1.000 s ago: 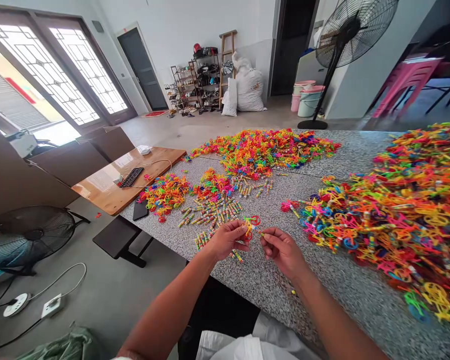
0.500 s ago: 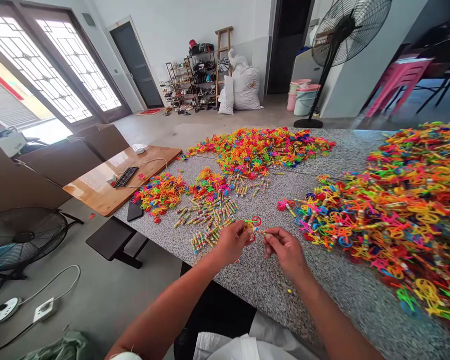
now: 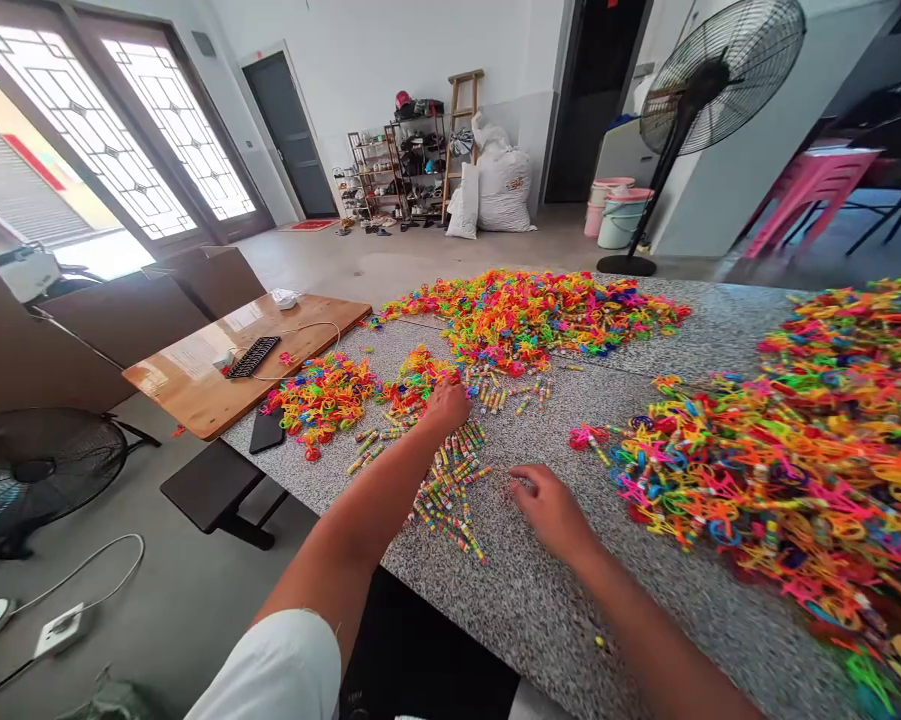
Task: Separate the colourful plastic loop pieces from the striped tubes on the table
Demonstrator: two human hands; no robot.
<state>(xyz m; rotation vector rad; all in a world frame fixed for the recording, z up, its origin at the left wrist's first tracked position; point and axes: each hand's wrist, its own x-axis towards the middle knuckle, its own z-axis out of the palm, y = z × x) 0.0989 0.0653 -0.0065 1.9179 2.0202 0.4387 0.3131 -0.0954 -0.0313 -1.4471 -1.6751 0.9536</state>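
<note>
My left hand (image 3: pixel 447 404) is stretched forward to a small heap of bright plastic pieces (image 3: pixel 418 372). Its back faces me and its fingers are hidden against the heap. My right hand (image 3: pixel 544 505) rests low on the speckled stone table (image 3: pixel 540 590), fingers loosely spread and pointing left, with nothing seen in them. Its fingertips lie just right of a scatter of small striped sticks (image 3: pixel 450 480). A second small heap (image 3: pixel 322 395) lies further left.
A big heap of coloured plastic pieces (image 3: pixel 795 450) fills the table's right side, and another (image 3: pixel 532 310) lies at the far edge. A wooden desk (image 3: pixel 210 385) with a keyboard adjoins the left. Standing fans (image 3: pixel 709 75) and floor cables are around.
Both hands held a small red and yellow piece together in front of me. My left hand has since reached forward to the small heap, and my right hand has dropped onto the table.
</note>
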